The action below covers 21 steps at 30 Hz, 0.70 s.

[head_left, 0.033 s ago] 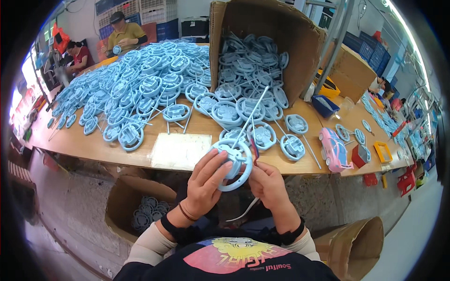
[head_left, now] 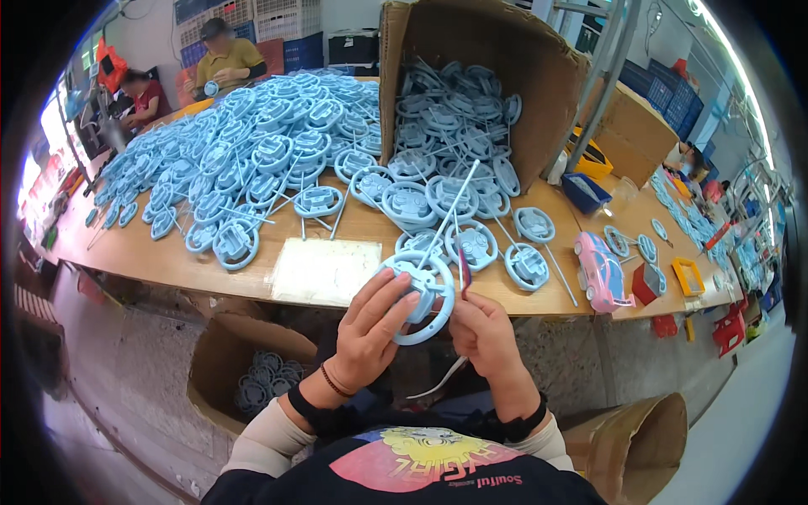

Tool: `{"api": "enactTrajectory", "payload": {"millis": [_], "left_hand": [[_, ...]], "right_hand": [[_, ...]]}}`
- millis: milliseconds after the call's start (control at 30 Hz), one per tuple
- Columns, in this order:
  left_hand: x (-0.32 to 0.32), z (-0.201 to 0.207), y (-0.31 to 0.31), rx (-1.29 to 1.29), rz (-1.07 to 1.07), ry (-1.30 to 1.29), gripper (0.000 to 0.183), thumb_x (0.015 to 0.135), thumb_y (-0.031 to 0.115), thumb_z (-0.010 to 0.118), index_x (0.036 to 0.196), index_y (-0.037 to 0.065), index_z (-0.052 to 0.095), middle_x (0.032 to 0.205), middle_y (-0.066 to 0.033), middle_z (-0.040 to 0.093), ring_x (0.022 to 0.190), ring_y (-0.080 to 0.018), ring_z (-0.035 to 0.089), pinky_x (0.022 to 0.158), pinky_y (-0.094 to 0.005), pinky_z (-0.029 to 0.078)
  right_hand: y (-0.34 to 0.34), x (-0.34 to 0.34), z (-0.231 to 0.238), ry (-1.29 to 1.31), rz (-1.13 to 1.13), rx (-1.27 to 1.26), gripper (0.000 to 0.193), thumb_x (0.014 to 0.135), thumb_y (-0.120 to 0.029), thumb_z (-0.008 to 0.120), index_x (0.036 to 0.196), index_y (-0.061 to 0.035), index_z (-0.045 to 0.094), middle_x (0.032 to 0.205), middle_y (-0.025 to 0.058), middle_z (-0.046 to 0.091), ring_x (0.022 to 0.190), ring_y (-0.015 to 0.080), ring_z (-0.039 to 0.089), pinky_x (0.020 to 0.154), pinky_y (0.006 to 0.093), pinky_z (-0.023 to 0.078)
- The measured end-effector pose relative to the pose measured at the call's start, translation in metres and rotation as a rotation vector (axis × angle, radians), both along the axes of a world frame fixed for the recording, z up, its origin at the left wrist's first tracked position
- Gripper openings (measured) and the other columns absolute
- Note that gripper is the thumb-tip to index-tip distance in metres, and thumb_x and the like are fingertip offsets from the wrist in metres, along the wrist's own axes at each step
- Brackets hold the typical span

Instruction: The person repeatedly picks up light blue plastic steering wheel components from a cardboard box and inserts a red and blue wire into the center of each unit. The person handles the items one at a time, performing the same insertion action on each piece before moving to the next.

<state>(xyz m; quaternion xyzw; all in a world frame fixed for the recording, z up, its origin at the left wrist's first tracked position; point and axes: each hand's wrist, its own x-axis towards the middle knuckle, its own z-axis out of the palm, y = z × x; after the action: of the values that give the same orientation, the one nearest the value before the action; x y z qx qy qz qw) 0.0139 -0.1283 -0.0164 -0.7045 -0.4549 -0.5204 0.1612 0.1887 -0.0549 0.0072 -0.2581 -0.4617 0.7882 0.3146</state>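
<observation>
The left hand (head_left: 368, 324) has its fingers spread flat over the left side of a light-blue toy steering wheel (head_left: 431, 290), holding it; its thumb cannot be made out. The right hand (head_left: 488, 337) pinches a slim reddish-purple tool (head_left: 465, 273) between thumb and forefinger, just beside the wheel's right rim; whether they touch is unclear. A pale strip (head_left: 439, 379) hangs below, nearer the body.

The wheel is held above the near edge of the wooden table (head_left: 539, 303), its ring tilted, hub side up. A thin blue rod (head_left: 459, 198) appears to run from its hub toward the far right, setting the long axis away from the person.

It looks like moulded plastic: likely light, stiff and a little slick, with the slender rod the likeliest part to bend or snap. The rounded rim or solid hub should give the surest hold.

Farther left lies a pile of similar wheels (head_left: 269, 143); more fill a cardboard box (head_left: 539, 109) at the far side. A pink toy car (head_left: 599, 269) stands right.
</observation>
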Motion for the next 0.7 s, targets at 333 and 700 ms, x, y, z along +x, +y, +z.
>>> {"api": "enactTrajectory", "payload": {"millis": [333,700], "left_hand": [[-0.032,0.008,-0.008,-0.192,-0.124,0.011,0.079,0.068,0.028,0.077,0.134,0.008,0.038,0.141,-0.0184,0.031,0.132,-0.0345,0.027,0.105,-0.0503,0.028],[-0.073,-0.001,0.01,-0.962,-0.67,-1.293,0.031,0.09,0.02,0.058,0.114,0.0,0.056,0.094,-0.0044,0.062,0.075,-0.0083,0.059,0.069,-0.0226,0.051]], "right_hand": [[0.014,-0.003,0.001,-0.133,0.036,0.082,0.017,0.087,-0.02,0.059,0.085,-0.0032,0.061,0.055,-0.0092,0.039,0.042,-0.0006,0.027,0.038,0.0186,0.017],[0.026,-0.022,0.005,-0.383,-0.039,0.61,0.016,0.089,-0.016,0.056,0.088,0.0007,0.058,0.069,0.0014,0.055,0.062,0.0061,0.047,0.056,0.0219,0.037]]}}
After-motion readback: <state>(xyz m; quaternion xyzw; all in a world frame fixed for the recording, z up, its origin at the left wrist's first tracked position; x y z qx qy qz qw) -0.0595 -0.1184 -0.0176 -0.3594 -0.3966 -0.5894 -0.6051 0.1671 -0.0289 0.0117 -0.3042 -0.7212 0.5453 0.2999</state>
